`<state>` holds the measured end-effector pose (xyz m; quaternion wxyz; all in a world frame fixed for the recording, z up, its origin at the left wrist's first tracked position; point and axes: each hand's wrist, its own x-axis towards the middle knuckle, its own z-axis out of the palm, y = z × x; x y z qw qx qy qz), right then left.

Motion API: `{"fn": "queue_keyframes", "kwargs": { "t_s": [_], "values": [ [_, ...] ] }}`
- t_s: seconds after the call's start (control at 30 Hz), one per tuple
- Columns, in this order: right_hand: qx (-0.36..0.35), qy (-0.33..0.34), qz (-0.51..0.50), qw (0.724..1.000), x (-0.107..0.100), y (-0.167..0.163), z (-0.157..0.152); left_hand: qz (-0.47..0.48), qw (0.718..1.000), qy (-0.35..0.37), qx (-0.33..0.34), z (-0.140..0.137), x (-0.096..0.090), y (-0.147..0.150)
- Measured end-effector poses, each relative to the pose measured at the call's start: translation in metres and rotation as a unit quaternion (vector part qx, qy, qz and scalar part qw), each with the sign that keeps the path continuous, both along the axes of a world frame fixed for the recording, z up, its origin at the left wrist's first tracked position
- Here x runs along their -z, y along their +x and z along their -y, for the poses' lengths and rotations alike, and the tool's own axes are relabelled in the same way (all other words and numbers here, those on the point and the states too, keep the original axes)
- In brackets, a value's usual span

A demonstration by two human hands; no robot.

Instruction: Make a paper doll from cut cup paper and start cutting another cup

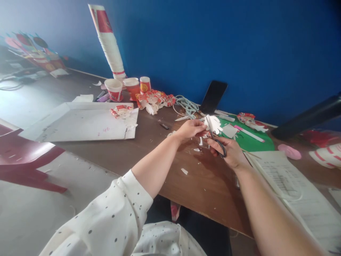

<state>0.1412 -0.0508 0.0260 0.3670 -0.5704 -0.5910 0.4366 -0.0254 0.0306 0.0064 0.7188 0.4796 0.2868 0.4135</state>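
Observation:
My left hand [190, 128] pinches the edge of a small white paper cut-out [213, 124] with a lobed, flower-like outline. In my right hand [227, 151] is a pair of scissors [221, 148] with dark handles, fingers wrapped round the loops. The blades reach up to the left and lie against the paper beside my left fingertips. Whether they are fully closed cannot be made out. White paper scraps [184, 171] are scattered on the brown table [191, 192] below my hands. A green round sheet [255, 140] lies just beyond my right hand, with a pink-and-white marker [249, 133] on it.
A phone [214, 96] leans on the blue wall, next to a coiled pale cable [188, 106]. Paper cups [114, 89], a tall cup stack [110, 49] and red-white cut pieces [154, 100] stand left. A white board [90, 122] lies left, an open notebook [293, 185] right.

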Motion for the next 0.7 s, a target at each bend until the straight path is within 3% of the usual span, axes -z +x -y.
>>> {"fn": "queue_keyframes", "kwargs": {
  "t_s": [0.7],
  "values": [
    [-0.007,0.001,-0.019,1.0,-0.0005,0.0027,-0.0018,-0.031,0.999,0.026,0.002,-0.0019,0.0015,0.0006]
  ]
}}
